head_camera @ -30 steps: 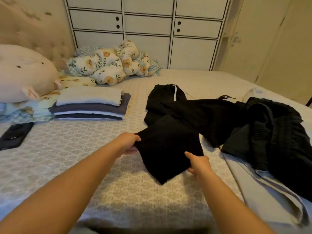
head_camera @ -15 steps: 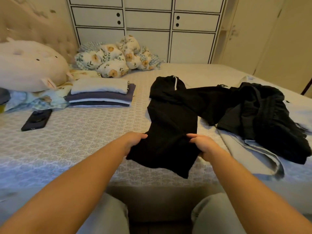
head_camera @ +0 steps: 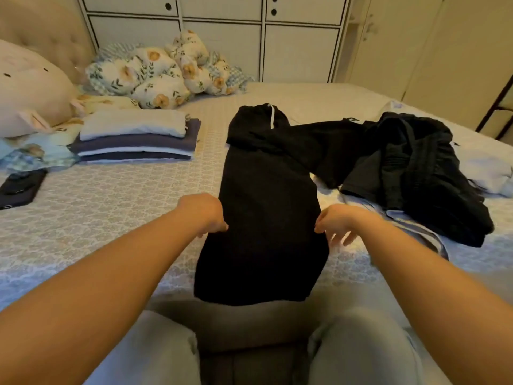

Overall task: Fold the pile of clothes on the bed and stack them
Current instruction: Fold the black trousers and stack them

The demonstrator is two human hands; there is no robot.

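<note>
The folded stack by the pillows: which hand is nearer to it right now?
Left. The left hand is at the left edge of the black garment, on the same side as the folded stack. The right hand is at the garment's opposite edge, farther away.

black trousers spread flat, pile and stack either side

a pair of black trousers lies lengthwise on the bed, waistband far, one leg laid flat toward the near edge, its hem overhanging; the other leg angles off right. right of it sits the unfolded pile, dark garments heaped over pale ones. far left, the folded stack: a white piece atop purple, white and dark layers.
</note>
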